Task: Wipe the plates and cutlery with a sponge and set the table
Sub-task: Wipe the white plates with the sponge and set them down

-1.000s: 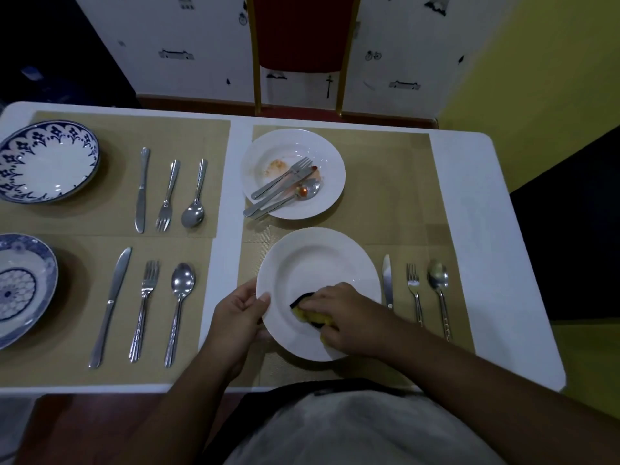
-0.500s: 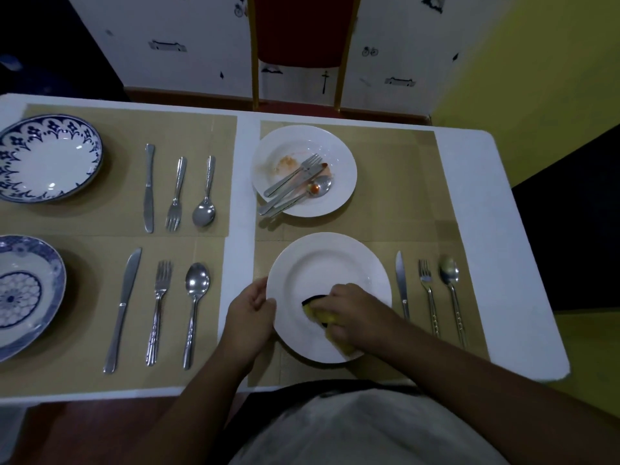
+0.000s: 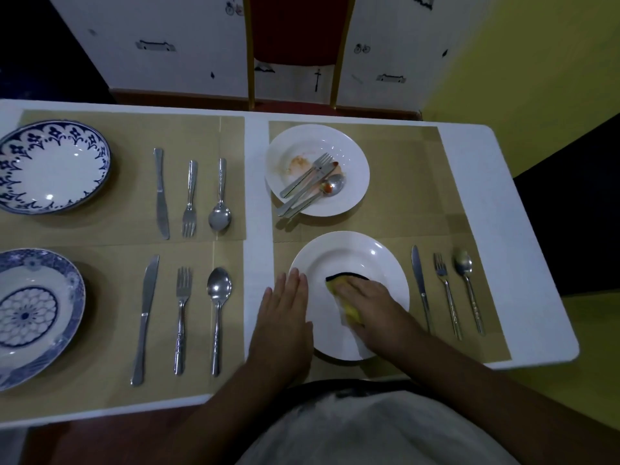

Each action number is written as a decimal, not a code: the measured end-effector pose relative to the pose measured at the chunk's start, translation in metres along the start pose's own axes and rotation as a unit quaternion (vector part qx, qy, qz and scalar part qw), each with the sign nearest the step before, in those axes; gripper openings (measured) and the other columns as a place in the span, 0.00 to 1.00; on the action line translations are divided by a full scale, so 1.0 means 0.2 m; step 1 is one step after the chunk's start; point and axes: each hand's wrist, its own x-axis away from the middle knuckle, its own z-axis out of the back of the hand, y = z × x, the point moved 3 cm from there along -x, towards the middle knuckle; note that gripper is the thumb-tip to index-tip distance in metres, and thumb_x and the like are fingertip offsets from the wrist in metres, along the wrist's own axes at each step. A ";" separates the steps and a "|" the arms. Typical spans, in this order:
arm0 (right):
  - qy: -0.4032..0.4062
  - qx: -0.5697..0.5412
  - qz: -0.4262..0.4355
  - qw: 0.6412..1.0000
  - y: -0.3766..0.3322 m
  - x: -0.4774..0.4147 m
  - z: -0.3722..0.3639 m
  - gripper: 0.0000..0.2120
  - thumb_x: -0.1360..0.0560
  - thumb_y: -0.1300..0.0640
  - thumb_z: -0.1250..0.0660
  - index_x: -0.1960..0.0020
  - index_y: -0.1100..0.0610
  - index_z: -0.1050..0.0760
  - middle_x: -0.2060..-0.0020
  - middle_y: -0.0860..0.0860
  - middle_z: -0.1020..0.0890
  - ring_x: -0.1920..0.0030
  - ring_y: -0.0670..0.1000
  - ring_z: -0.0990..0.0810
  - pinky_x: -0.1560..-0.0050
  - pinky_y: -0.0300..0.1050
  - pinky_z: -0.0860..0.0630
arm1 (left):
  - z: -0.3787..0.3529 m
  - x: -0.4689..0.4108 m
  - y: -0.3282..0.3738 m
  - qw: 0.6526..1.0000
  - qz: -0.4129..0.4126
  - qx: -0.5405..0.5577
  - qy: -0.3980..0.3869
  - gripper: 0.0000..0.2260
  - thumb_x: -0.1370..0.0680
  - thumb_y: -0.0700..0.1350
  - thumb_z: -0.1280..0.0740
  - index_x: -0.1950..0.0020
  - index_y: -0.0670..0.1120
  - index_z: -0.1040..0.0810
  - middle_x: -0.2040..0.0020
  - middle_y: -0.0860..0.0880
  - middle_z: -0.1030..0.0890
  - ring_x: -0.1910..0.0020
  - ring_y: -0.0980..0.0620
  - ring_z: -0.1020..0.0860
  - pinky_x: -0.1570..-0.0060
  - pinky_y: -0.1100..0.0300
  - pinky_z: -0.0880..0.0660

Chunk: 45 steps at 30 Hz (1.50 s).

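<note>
Head cam looks down on a white table (image 3: 503,229) covered in tan placemats. The right hand (image 3: 372,308) is pressed down flat-ish on a yellow sponge (image 3: 349,305) with a dark scrubby side, fingers curled over it, right in the middle of the near white plate (image 3: 352,256). The left hand (image 3: 285,317) lies open and flat, fingers straight, on the plate's left rim and the mat next to it, gripping nothing.

Just right of that plate there's a knife (image 3: 419,286), fork (image 3: 446,293) and spoon (image 3: 468,290) lined up side by side, not touching.

Behind it sits the dirty plate (image 3: 349,156) with orange-red smears and a fork, knife and spoon piled across it, handles poking over the near-left rim.

Over on the left, two blue-patterned plates, one far (image 3: 53,166) and one near (image 3: 37,313), each have their own knife, fork and spoon laid out to the right. A red chair (image 3: 295,28) stands at the far side.
</note>
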 end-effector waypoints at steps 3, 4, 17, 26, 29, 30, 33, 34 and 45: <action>-0.008 0.002 -0.026 1.000 0.03 -0.01 -0.02 0.32 0.29 0.57 0.29 0.28 0.44 0.37 0.32 0.46 0.31 0.36 0.53 0.34 0.35 0.49 0.34 | -0.02 0.02 0.02 0.999 -0.012 -0.027 -0.026 0.35 0.17 0.49 0.41 0.17 0.46 0.59 0.17 0.46 0.58 0.18 0.44 0.60 0.23 0.48 0.62; -0.005 -0.004 -0.034 0.999 0.04 -0.02 -0.01 0.31 0.29 0.58 0.30 0.29 0.43 0.36 0.35 0.47 0.30 0.38 0.53 0.33 0.38 0.49 0.31 | -0.01 0.02 0.03 0.999 -0.006 -0.033 -0.028 0.35 0.18 0.49 0.41 0.17 0.46 0.58 0.17 0.46 0.58 0.18 0.44 0.60 0.22 0.48 0.62; 0.096 -0.195 -0.023 0.976 0.25 -0.05 0.21 0.19 0.29 0.51 0.29 0.38 0.47 0.24 0.46 0.48 0.25 0.43 0.49 0.30 0.43 0.43 0.31 | 0.04 -0.04 0.38 0.996 0.071 -0.037 -0.023 0.31 0.16 0.51 0.44 0.17 0.46 0.55 0.17 0.48 0.58 0.18 0.46 0.60 0.21 0.49 0.62; 0.079 -0.259 -0.016 0.963 0.41 -0.07 0.39 0.22 0.26 0.57 0.33 0.32 0.49 0.29 0.38 0.49 0.25 0.41 0.46 0.27 0.37 0.44 0.31 | -0.04 -0.15 0.66 0.992 0.113 -0.052 -0.009 0.32 0.17 0.57 0.43 0.17 0.51 0.53 0.17 0.52 0.51 0.18 0.49 0.53 0.20 0.47 0.55; 0.069 -0.277 -0.012 0.958 0.41 -0.11 0.44 0.23 0.25 0.58 0.34 0.31 0.49 0.30 0.37 0.48 0.25 0.41 0.46 0.27 0.39 0.43 0.29 | 0.00 -0.19 0.67 0.992 0.116 -0.050 0.015 0.31 0.17 0.56 0.42 0.17 0.51 0.51 0.17 0.52 0.48 0.18 0.50 0.51 0.20 0.49 0.55; 0.067 -0.280 -0.009 0.957 0.41 -0.13 0.45 0.23 0.25 0.58 0.34 0.31 0.50 0.30 0.37 0.48 0.24 0.41 0.45 0.27 0.41 0.40 0.30 | 0.02 -0.21 0.66 0.992 0.114 -0.043 0.024 0.31 0.17 0.56 0.43 0.17 0.51 0.50 0.17 0.52 0.47 0.18 0.50 0.50 0.19 0.50 0.54; 0.072 -0.294 -0.014 0.953 0.39 -0.22 0.47 0.22 0.25 0.58 0.34 0.31 0.50 0.29 0.38 0.48 0.23 0.41 0.48 0.25 0.44 0.38 0.29 | 0.13 -0.30 0.60 0.993 0.105 -0.008 0.059 0.31 0.20 0.57 0.45 0.19 0.48 0.43 0.19 0.49 0.40 0.20 0.50 0.43 0.22 0.56 0.53; 0.076 -0.299 -0.020 0.951 0.38 -0.25 0.48 0.23 0.25 0.60 0.34 0.31 0.50 0.29 0.38 0.48 0.23 0.40 0.49 0.25 0.43 0.39 0.28 | 0.17 -0.34 0.57 0.991 0.106 0.002 0.079 0.29 0.20 0.56 0.43 0.20 0.46 0.38 0.21 0.47 0.35 0.22 0.49 0.38 0.23 0.58 0.49; 0.131 -0.394 -0.130 0.900 0.22 -0.62 0.57 0.17 0.27 0.57 0.33 0.39 0.47 0.22 0.51 0.44 0.20 0.54 0.44 0.22 0.60 0.31 0.27 | 0.47 -0.88 0.14 0.968 0.154 -0.028 0.198 0.09 0.21 0.45 0.34 0.49 0.42 0.17 0.53 0.44 0.20 0.54 0.44 0.22 0.56 0.52 0.21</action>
